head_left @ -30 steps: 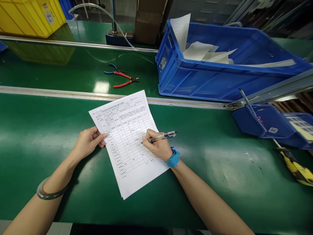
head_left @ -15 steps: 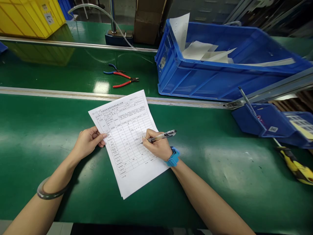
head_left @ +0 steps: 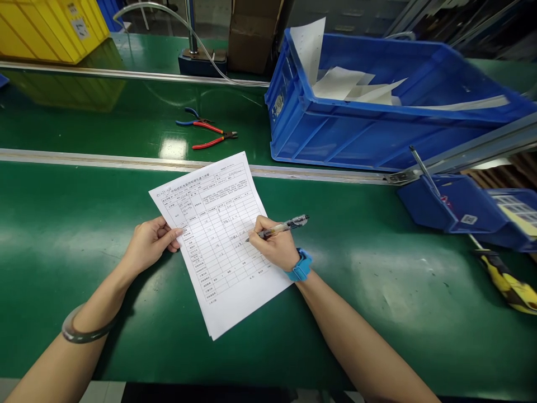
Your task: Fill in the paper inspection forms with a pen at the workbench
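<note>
A printed form [head_left: 226, 305] with a table and handwritten entries lies tilted on the green bench; a second sheet edge shows beneath it. My left hand [head_left: 153, 243] pinches the form's left edge, thumb on top and fingers underneath. In my right hand [head_left: 277, 246] is a clear pen [head_left: 289, 224] with a dark grip. Its tip points at a cell right of the form's middle; whether it touches the paper I cannot tell. The right hand's lower side rests over the form's right part.
Beyond the form lie red-handled cutters [head_left: 210, 145] and blue-handled pliers [head_left: 187, 122]. A large blue bin [head_left: 361, 131] with white sheets stands behind on the right. Small blue bins [head_left: 448, 210] and a yellow-black screwdriver [head_left: 505, 282] are at far right. A yellow crate [head_left: 46, 31] sits back left.
My right hand has moved slightly to the right across the form with the pen. My left hand still holds the left edge.
</note>
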Demonstrator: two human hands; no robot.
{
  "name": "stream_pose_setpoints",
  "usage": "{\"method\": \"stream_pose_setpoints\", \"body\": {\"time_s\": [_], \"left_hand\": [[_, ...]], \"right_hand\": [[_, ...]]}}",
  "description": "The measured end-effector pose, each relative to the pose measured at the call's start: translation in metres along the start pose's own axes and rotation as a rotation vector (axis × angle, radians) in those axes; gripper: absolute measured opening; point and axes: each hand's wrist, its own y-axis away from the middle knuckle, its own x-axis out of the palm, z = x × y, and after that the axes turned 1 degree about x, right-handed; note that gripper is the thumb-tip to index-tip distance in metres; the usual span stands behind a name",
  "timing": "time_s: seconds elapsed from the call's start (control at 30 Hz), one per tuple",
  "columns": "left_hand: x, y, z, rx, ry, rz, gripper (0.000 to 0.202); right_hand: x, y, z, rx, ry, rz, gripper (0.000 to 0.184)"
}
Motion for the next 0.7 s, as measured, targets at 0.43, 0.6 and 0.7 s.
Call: {"method": "stream_pose_setpoints", "body": {"time_s": [0.43,0.6,0.7], "left_hand": [[-0.0008,-0.0010,0.0036,-0.016,-0.002,-0.006,0.042],[-0.0004,-0.0015,0.0036,-0.027,-0.003,-0.001,0.042],[-0.0006,-0.0018,0.0056,-0.026,-0.004,-0.001,0.043]], "right_hand": [[0.0008,0.0014,-0.0002,-0.009,-0.004,0.024,0.031],[0.0001,0.0005,0.0007,-0.024,-0.008,0.003,0.030],[-0.0037,-0.0002,0.0003,-0.028,-0.018,-0.027,0.030]]}}
